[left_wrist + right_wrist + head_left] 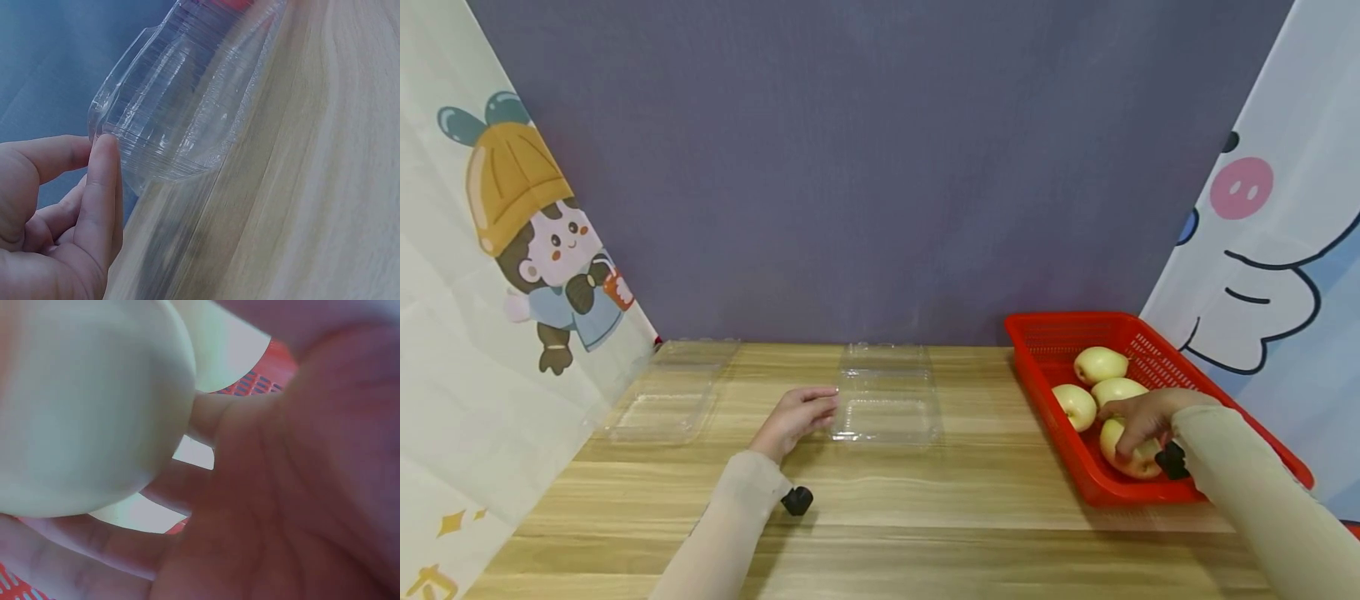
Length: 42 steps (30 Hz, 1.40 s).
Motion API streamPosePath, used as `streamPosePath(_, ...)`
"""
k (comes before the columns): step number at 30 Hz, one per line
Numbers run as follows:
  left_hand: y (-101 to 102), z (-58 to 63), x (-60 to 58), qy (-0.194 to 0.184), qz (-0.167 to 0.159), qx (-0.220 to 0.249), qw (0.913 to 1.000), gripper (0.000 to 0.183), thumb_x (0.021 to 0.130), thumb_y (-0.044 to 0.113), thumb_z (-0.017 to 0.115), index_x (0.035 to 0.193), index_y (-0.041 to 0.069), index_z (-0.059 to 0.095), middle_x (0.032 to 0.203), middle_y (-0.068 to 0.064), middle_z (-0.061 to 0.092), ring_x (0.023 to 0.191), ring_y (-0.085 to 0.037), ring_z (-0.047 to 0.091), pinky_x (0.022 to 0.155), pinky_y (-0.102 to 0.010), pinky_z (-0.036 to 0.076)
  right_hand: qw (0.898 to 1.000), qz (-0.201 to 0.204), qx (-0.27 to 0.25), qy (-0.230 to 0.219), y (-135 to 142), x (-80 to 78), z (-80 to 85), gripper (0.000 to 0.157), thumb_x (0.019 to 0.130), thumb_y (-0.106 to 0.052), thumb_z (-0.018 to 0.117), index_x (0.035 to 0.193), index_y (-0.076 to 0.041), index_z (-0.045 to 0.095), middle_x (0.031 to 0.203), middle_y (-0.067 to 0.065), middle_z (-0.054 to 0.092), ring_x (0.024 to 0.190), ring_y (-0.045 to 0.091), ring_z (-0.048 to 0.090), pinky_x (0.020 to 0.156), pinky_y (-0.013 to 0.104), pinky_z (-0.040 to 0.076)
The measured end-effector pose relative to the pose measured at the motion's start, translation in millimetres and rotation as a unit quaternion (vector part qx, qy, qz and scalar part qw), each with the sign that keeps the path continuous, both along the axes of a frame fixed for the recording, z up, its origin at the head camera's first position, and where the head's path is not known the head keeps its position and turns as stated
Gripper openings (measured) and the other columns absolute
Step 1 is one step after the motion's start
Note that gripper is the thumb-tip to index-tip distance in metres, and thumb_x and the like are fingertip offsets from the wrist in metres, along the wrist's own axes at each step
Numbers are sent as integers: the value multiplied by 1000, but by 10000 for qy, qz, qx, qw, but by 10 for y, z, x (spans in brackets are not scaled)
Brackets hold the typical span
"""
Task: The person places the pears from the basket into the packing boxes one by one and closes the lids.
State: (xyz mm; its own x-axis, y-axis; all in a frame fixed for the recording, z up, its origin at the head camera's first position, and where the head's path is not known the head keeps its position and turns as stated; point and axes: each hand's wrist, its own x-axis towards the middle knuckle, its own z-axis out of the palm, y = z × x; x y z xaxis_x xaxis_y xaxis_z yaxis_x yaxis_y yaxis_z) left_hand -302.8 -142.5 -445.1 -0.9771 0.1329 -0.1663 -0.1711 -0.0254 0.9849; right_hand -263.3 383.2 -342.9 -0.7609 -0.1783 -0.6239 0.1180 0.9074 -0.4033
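Observation:
My left hand (797, 417) pinches the left rim of a clear plastic clamshell box (887, 417), which lies with its lid folded back on the table. In the left wrist view, thumb and fingertip meet at the edge of the box (181, 106). Over at the red basket (1052, 425), my right hand (1146, 417) has its fingers curled round a pale yellow apple (1131, 458). The right wrist view shows this apple (94, 412) large and close, with the fingers underneath it. Other apples, such as one at the left wall (1075, 406), lie beside it.
A second clear plastic box (658, 412), also with its lid back, lies at the left of the wooden table (880, 517). A grey cloth (880, 167) hangs behind the table, and printed curtains (1285, 317) flank it.

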Motion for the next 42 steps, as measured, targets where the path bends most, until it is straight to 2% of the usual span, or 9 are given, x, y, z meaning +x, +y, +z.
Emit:
streamPosePath(4,-2,-5,-3,30,-19,15,10000,37,99,0,59,134,-13,53,123,-26,59,98,-20,62,79,-20,58,9999,46,20,94,18,3,0,68,76,-12,77,137,-3,48,109,19,39,90,29,46,68,30,46)
streamPosePath(11,-9,13,6,33,-92,-7,10000,38,100,2,59,135,-13,53,123,-25,58,99,-21,62,80,-21,58,9994,-109,-309,93,47,16,39,68,79,-11,75,138,-2,45,114,22,40,103,36,42,76,38,52)
streamPosePath(17,-3,13,9,52,-90,-20,9999,38,100,1,59,135,-13,53,123,-26,58,99,-22,62,80,-21,58,9997,89,-80,199,60,18,72,70,78,-16,74,140,-4,43,113,21,40,91,29,49,63,32,52)
streamPosePath(22,-1,12,11,43,-43,-10,10000,37,100,0,58,135,-13,53,125,-27,58,99,-21,62,80,-21,58,9983,357,-354,294,63,1,100,74,79,-15,71,143,0,36,115,22,39,74,22,54,57,28,51)
streamPosePath(26,-4,12,9,44,-59,-28,10000,38,100,1,58,135,-13,53,123,-26,58,98,-20,61,80,-21,58,9944,669,-410,706,59,-5,136,77,77,-17,71,143,2,37,115,22,41,79,24,54,60,32,52)
streamPosePath(31,0,14,4,27,-48,7,10000,37,100,-1,58,134,-13,53,122,-26,59,96,-20,62,79,-20,58,9832,987,-478,1460,25,-1,180,72,76,-20,71,139,2,44,110,15,48,89,28,53,67,32,51)
streamPosePath(34,5,18,5,17,-42,9,10000,37,100,-1,58,134,-13,53,122,-26,59,95,-19,62,77,-20,58,9718,1165,-659,1941,-6,-4,198,67,79,-21,72,137,1,47,111,11,51,100,27,48,73,30,49)
streamPosePath(42,12,25,5,-6,-20,12,10000,37,100,-1,58,134,-13,53,121,-26,59,95,-19,62,76,-19,58,9462,1274,-984,2806,-89,-1,259,65,77,-22,77,131,-2,48,110,10,54,91,23,53,64,29,55)
